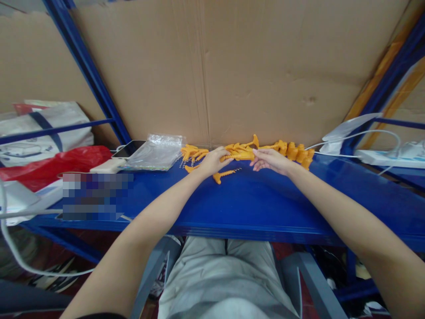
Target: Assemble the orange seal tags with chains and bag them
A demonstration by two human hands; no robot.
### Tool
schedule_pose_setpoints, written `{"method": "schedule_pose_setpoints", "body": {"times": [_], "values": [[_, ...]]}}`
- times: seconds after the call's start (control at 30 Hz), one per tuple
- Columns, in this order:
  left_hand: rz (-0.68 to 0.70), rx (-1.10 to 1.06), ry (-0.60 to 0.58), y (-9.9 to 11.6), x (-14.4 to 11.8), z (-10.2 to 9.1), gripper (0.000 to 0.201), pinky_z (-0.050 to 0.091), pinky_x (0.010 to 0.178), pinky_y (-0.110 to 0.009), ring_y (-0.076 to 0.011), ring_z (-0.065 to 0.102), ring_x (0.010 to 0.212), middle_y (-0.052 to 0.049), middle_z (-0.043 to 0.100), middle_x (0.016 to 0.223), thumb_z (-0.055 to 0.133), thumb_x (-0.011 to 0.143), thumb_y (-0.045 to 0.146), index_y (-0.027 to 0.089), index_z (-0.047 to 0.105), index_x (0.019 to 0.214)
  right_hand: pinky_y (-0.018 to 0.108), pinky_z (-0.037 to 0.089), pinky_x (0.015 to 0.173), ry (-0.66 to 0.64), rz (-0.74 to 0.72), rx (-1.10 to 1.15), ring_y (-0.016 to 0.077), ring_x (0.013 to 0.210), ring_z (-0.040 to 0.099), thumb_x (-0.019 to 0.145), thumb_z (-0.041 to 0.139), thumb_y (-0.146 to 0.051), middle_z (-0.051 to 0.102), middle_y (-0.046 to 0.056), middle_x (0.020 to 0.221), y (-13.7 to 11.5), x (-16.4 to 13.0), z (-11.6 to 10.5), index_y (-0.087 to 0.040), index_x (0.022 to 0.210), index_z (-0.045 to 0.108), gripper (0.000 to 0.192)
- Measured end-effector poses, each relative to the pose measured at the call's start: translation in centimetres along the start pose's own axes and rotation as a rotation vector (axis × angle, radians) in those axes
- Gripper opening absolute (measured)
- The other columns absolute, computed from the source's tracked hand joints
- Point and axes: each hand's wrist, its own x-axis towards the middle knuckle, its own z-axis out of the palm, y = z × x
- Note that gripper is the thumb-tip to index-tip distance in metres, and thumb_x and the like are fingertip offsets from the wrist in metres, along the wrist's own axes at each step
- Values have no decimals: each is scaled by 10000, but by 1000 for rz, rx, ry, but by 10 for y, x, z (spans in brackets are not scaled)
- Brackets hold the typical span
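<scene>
Both hands meet at a yellow plastic piece (241,155) held level just above the back of the blue table. My left hand (213,162) is closed around its left end. At the right end, the thumb and forefinger of my right hand (270,161) pinch it, while the other fingers curl loosely. Below lies a yellow T-handled corkscrew (222,176), its thin metal spiral pointing right. More yellow corkscrews (190,152) with spirals showing are heaped left of my left hand. Several thicker yellow pieces (295,152) stand in a row beyond my right hand.
The blue table (239,204) backs onto a cardboard sheet (245,75). To the left are clear plastic bags (156,151), a phone (129,149), a white adapter (108,166) and a red bag (63,161). A white cable (335,153) and power strip (392,158) lie right.
</scene>
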Motion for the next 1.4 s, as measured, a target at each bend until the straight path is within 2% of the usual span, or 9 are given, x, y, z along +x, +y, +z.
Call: {"method": "schedule_pose_setpoints", "body": {"times": [0.17, 0.37, 0.5, 0.73, 0.83, 1.0, 1.13, 1.27, 1.4], "values": [[27, 22, 1, -2, -1, 0, 115, 536, 794, -308, -171, 664, 846, -48, 696, 914, 666, 897, 276, 172, 706, 926, 238, 583, 575, -46, -7, 6, 122, 549, 673, 882, 724, -271, 720, 9, 705, 2, -1, -3, -202, 965, 538, 215], [42, 14, 37, 2, -1, 0, 135, 535, 807, -308, -169, 662, 853, -45, 693, 916, 654, 908, 296, 175, 707, 933, 202, 445, 364, -16, 35, -54, 102, 366, 540, 925, 561, -602, 638, 46, 524, 1, 0, 5, -183, 705, 543, 474], [21, 0, 29, 5, 1, -2, 135, 528, 802, -301, -167, 661, 848, -43, 684, 903, 659, 908, 292, 168, 706, 931, 215, 400, 326, 23, 68, -125, 113, 349, 522, 916, 449, -709, 619, 57, 504, 0, 1, 6, -180, 695, 563, 584], [17, 23, 19, 0, 1, -2, 129, 527, 775, -296, -168, 658, 833, -45, 680, 892, 657, 905, 289, 170, 706, 921, 262, 575, 607, -47, -99, -147, 135, 664, 697, 868, 720, -366, 746, 71, 967, 6, 0, -2, -199, 1041, 594, 271], [38, 30, 27, 0, 0, -2, 130, 529, 776, -287, -164, 661, 845, -44, 681, 903, 653, 910, 290, 173, 706, 933, 247, 558, 592, -28, -106, -123, 113, 601, 671, 866, 725, -373, 754, 68, 886, 5, -1, -2, -176, 926, 612, 236], [81, 39, 37, 4, -1, -2, 132, 529, 777, -280, -163, 666, 848, -51, 679, 923, 663, 907, 280, 159, 700, 939, 223, 509, 492, -34, -85, -93, 115, 480, 621, 838, 704, -576, 705, 70, 626, 2, -1, -1, -162, 718, 588, 446], [94, 52, 36, 4, -2, -2, 148, 528, 786, -282, -167, 667, 858, -54, 681, 929, 655, 915, 299, 159, 701, 934, 231, 493, 459, -33, -84, -96, 122, 447, 602, 820, 679, -643, 687, 78, 576, 2, 1, 0, -164, 680, 584, 508], [73, 47, 43, 4, -1, -1, 145, 525, 785, -280, -167, 669, 860, -55, 687, 926, 660, 911, 294, 157, 706, 927, 228, 463, 449, -12, -87, -141, 115, 462, 613, 867, 643, -611, 729, 94, 684, 1, 0, 0, -158, 737, 605, 473], [37, 49, 33, 6, -1, -1, 150, 525, 764, -273, -160, 670, 837, -49, 697, 915, 658, 910, 301, 163, 716, 928, 220, 457, 474, -31, -144, -141, 116, 526, 646, 784, 788, -458, 758, 40, 799, 1, 0, -3, -195, 957, 585, 374]]}}
